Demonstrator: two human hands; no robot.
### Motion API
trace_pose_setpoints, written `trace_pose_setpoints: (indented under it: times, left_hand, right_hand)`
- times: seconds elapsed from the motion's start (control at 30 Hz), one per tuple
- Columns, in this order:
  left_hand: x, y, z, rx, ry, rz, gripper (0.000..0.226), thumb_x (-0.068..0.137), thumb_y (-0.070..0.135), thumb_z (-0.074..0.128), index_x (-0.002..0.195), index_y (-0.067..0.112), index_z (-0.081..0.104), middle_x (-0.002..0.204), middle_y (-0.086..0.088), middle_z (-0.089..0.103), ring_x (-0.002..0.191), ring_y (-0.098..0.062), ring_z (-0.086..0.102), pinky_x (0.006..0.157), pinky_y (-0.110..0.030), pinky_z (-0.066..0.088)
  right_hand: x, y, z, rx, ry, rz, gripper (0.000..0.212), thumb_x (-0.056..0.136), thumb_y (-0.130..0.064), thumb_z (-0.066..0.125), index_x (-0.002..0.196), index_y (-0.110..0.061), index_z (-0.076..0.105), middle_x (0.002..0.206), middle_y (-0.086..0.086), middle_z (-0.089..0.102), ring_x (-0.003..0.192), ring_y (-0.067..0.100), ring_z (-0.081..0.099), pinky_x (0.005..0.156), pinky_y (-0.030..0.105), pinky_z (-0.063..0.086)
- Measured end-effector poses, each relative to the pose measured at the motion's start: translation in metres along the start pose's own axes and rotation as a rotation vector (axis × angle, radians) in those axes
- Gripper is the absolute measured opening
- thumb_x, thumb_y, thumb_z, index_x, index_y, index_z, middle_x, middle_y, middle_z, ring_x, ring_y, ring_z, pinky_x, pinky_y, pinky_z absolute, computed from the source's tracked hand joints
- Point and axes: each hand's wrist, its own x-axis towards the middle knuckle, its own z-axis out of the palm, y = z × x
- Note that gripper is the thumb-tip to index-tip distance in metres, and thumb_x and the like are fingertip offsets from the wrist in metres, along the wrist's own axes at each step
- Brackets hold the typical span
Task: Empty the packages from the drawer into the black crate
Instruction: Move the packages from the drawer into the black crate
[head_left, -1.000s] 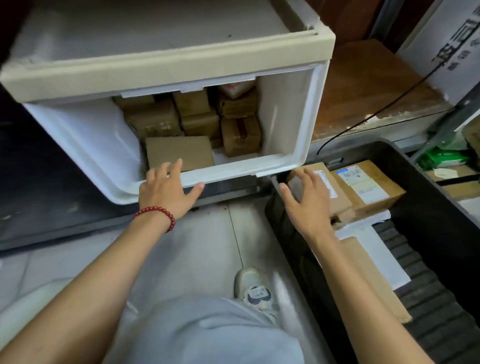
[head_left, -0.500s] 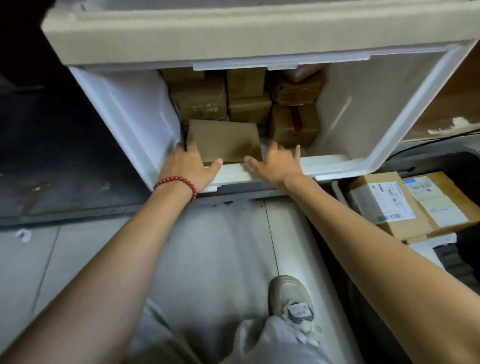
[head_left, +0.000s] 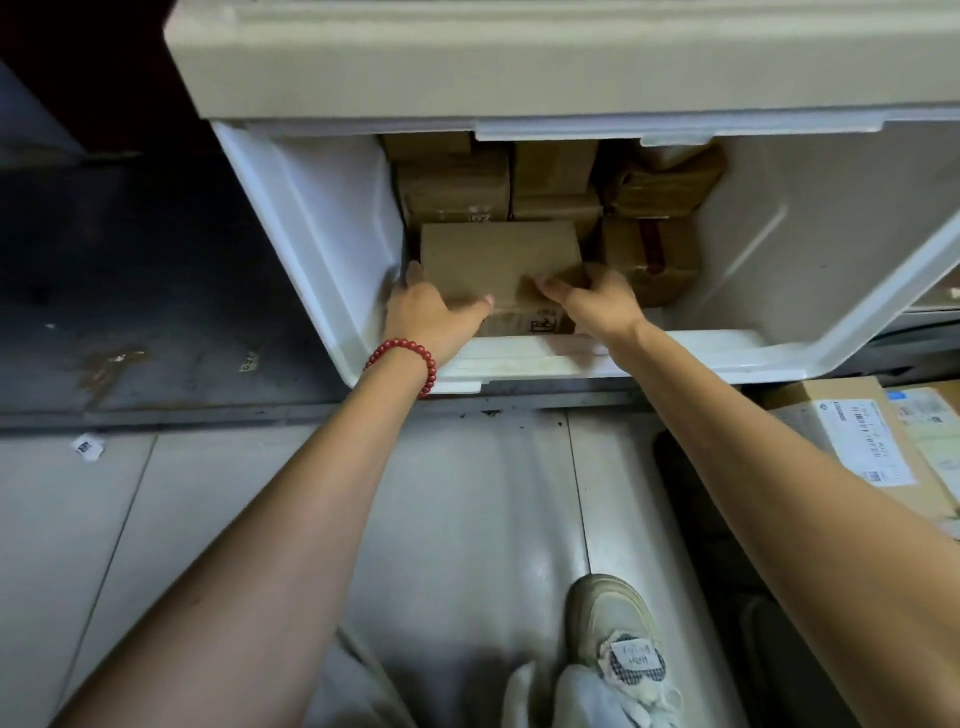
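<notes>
A white plastic drawer (head_left: 810, 364) stands pulled open under a beige cabinet top. Several brown cardboard packages (head_left: 556, 176) are stacked at its back. A flat brown box (head_left: 498, 260) lies at the front of the drawer. My left hand (head_left: 431, 312), with a red bead bracelet on the wrist, grips the box's left side. My right hand (head_left: 597, 301) grips its right front corner, with the thumb on top. The black crate (head_left: 691, 499) sits at the right edge, with labelled packages (head_left: 852, 441) inside it.
Grey floor tiles run beneath my arms, and my shoe (head_left: 613, 634) rests on them at the bottom. A dark metal surface (head_left: 156, 291) lies left of the drawer. A small paper scrap (head_left: 88, 447) lies on the floor at left.
My right hand left the crate and came to the drawer. Both hands went from the drawer's front rim into the drawer and took hold of the flat box.
</notes>
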Motion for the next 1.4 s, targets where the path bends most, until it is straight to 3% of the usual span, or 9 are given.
trace_pose_setpoints:
  times: [0.1,0.33,0.47,0.63,0.83,1.03,1.13,1.27,1.4]
  left_hand:
    - [-0.017,0.013,-0.006,-0.108,0.095,0.079,0.091,0.082,0.052,0.066,0.151,0.012,0.021,0.155,-0.012,0.017,0.139,-0.030,0.028,0.107,-0.035,0.033]
    - [-0.086,0.031,0.000,-0.266,0.085,0.181,0.089,0.083,0.043,0.069,0.151,0.015,0.018,0.146,-0.004,0.024,0.126,-0.016,0.040,0.085,-0.008,0.027]
    - [-0.122,0.041,-0.004,-0.361,0.110,0.358,0.081,0.080,0.034,0.075,0.147,0.020,0.030,0.139,0.000,0.034,0.125,-0.012,0.043,0.101,-0.020,0.038]
    - [-0.160,0.058,-0.011,-0.449,0.085,0.533,0.069,0.079,0.036,0.075,0.138,0.029,0.041,0.136,0.005,0.049,0.118,-0.004,0.050,0.100,-0.032,0.048]
    - [-0.186,0.068,-0.007,-0.027,0.121,0.802,0.076,0.083,0.042,0.069,0.147,0.028,0.031,0.147,0.005,0.040,0.129,-0.014,0.034,0.107,-0.033,0.034]
    - [-0.182,0.058,-0.005,-0.157,0.099,0.571,0.070,0.075,0.048,0.074,0.131,0.024,0.039,0.124,0.007,0.051,0.116,-0.011,0.047,0.094,-0.028,0.044]
    - [-0.178,0.054,-0.008,-0.354,0.010,0.359,0.070,0.075,0.049,0.073,0.130,0.022,0.037,0.118,0.013,0.047,0.110,-0.006,0.050,0.084,-0.018,0.040]
    - [-0.174,0.045,-0.009,-0.451,-0.014,0.241,0.070,0.081,0.055,0.061,0.135,0.022,0.031,0.123,0.013,0.048,0.091,0.003,0.054,0.063,-0.003,0.037]
    - [-0.168,0.036,-0.015,-0.501,-0.010,0.196,0.091,0.074,0.075,0.056,0.141,0.022,0.025,0.127,0.011,0.050,0.104,-0.006,0.053,0.083,-0.017,0.043]
  right_hand:
    - [-0.001,-0.005,-0.011,0.090,0.131,-0.048,0.087,0.054,-0.075,0.065,0.125,-0.025,0.058,0.125,0.004,0.061,0.122,0.030,0.052,0.104,0.047,0.044]
    - [-0.079,-0.001,-0.040,0.297,0.269,-0.082,0.077,0.072,-0.047,0.072,0.138,-0.016,0.047,0.128,0.005,0.056,0.114,0.021,0.056,0.095,0.032,0.050]
    - [-0.134,0.010,-0.068,0.498,0.341,-0.154,0.055,0.090,-0.027,0.067,0.138,-0.023,0.041,0.126,-0.004,0.056,0.107,0.004,0.057,0.079,0.008,0.046]
    - [-0.175,0.032,-0.104,0.565,0.330,-0.008,0.051,0.085,-0.041,0.070,0.125,-0.028,0.041,0.121,-0.003,0.062,0.113,0.015,0.059,0.090,0.031,0.045]
    - [-0.206,0.070,-0.088,0.643,0.123,0.206,0.026,0.090,-0.046,0.061,0.104,-0.024,0.063,0.107,-0.002,0.072,0.103,0.018,0.062,0.081,0.033,0.044]
    - [-0.212,0.068,-0.089,0.747,0.221,0.064,0.046,0.086,-0.023,0.072,0.125,-0.013,0.050,0.120,0.002,0.067,0.109,0.013,0.065,0.078,0.032,0.055]
    - [-0.215,0.065,-0.090,0.659,0.315,-0.121,0.039,0.083,-0.004,0.072,0.112,-0.011,0.047,0.114,-0.002,0.063,0.101,0.002,0.064,0.093,0.036,0.054]
    - [-0.214,0.063,-0.091,0.463,0.272,-0.430,0.037,0.080,-0.002,0.076,0.100,-0.020,0.050,0.144,-0.002,0.049,0.131,0.010,0.049,0.100,0.026,0.047]
    - [-0.218,0.053,-0.089,0.250,0.317,-0.562,0.031,0.079,-0.021,0.080,0.096,-0.028,0.055,0.149,-0.016,0.042,0.139,0.001,0.036,0.108,0.028,0.033]
